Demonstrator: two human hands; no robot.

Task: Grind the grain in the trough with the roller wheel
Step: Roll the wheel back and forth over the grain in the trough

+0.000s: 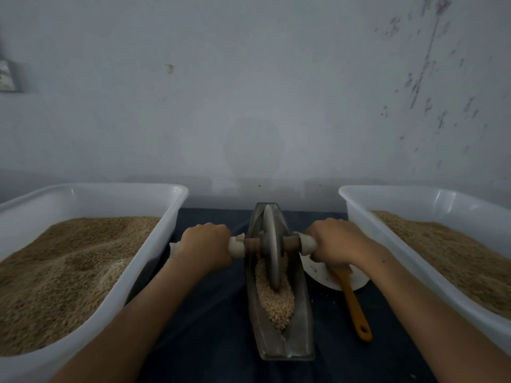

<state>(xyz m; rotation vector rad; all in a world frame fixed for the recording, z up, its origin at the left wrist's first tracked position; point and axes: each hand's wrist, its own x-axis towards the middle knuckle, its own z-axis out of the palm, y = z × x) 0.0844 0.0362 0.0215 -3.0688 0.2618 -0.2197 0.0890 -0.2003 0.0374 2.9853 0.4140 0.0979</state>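
The grey metal disc of the roller wheel [270, 244] stands upright in the long boat-shaped metal trough [279, 341], which lies lengthwise at the middle of my dark-covered bench [210, 299]; its rim sits in the pale crushed grain [275, 299]. My left hand [206, 244] and right hand [336, 241] each grip a cloth-wrapped end of its wooden axle [290, 244]. Just right of the trough lie a white plate [359, 280] and an orange-handled brush [355, 305]. White plastic tubs of grain stand at the left [91, 197] and right [414, 197] edges.
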